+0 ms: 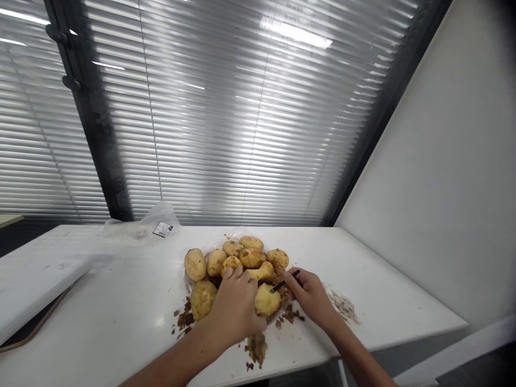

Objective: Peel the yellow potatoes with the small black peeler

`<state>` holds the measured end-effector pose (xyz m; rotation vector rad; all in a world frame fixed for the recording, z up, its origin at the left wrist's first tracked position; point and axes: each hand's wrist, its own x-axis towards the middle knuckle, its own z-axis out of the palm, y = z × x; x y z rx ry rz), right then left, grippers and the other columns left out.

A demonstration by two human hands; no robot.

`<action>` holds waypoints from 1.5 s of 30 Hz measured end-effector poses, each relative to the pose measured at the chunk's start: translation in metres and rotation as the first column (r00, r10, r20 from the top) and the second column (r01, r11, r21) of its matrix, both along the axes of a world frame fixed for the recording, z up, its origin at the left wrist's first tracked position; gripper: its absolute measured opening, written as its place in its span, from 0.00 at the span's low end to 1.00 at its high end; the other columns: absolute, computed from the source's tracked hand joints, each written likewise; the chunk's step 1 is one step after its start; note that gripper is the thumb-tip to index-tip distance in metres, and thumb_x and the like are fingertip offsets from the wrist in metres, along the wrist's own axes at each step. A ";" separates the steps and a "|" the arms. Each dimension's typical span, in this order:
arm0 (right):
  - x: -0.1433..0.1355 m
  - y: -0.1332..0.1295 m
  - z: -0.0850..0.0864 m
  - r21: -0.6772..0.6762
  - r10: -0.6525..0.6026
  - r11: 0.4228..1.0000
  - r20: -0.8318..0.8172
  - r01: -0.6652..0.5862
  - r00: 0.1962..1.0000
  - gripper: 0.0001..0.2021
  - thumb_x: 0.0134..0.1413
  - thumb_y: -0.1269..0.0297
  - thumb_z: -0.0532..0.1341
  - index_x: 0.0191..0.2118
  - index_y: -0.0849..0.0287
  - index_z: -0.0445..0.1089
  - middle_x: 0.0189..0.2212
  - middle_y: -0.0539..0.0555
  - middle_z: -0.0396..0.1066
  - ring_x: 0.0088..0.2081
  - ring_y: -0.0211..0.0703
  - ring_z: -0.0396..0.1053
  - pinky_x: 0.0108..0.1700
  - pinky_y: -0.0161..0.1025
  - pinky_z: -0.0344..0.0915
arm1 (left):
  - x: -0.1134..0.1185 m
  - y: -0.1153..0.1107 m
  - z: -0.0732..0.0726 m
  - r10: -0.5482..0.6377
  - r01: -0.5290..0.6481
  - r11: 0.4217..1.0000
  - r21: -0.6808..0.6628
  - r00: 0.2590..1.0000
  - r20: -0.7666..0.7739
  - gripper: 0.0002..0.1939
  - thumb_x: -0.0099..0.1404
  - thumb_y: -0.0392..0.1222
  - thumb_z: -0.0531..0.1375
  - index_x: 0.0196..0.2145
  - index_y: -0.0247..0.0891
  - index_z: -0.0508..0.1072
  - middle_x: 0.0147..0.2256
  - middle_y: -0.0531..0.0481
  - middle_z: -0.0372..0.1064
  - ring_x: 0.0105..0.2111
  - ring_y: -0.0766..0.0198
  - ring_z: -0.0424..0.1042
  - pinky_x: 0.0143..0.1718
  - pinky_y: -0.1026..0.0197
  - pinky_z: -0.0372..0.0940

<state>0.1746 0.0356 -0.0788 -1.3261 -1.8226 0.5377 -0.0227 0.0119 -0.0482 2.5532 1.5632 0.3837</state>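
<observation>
My left hand (237, 306) is closed around a partly peeled potato (267, 300), whose pale yellow flesh faces right. In my right hand (308, 293) is a slim dark tool (284, 282), pinched between thumb and fingers. Its lower end meets the upper right of the potato; whether it is a peeler or a knife I cannot tell. Just beyond lie several more potatoes, among them a narrow-waisted one (264, 271) and a browner one (252, 258). A large potato (203, 300) sits left of my left hand.
Brown peelings (256, 349) are scattered on the white table (121, 317), near its front edge. Thin shavings (342, 303) lie at right. A clear plastic bag (141, 224) with a label rests at the back left. A white flat panel (36, 293) is at far left; blinds stand behind.
</observation>
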 end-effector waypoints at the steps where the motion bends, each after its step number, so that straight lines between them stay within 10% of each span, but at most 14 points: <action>1: 0.000 0.000 0.000 -0.005 0.028 1.000 0.006 -0.028 1.000 0.24 0.62 0.49 0.51 0.19 0.56 0.59 0.17 0.49 0.63 0.21 0.38 0.60 0.25 0.34 0.57 | 0.000 0.000 0.001 0.002 -0.002 1.000 -0.005 1.000 0.001 0.17 0.50 0.51 0.62 0.34 0.37 0.73 0.38 0.42 0.71 0.46 0.47 0.65 0.52 0.48 0.55; 45: -0.002 0.005 0.004 0.059 -0.025 0.998 0.113 0.018 0.993 0.21 0.61 0.53 0.50 0.20 0.57 0.59 0.17 0.50 0.63 0.21 0.38 0.59 0.25 0.35 0.52 | 0.000 0.001 -0.003 0.004 -0.005 1.000 0.017 1.000 0.012 0.18 0.49 0.51 0.62 0.34 0.37 0.73 0.38 0.43 0.71 0.44 0.49 0.65 0.51 0.48 0.56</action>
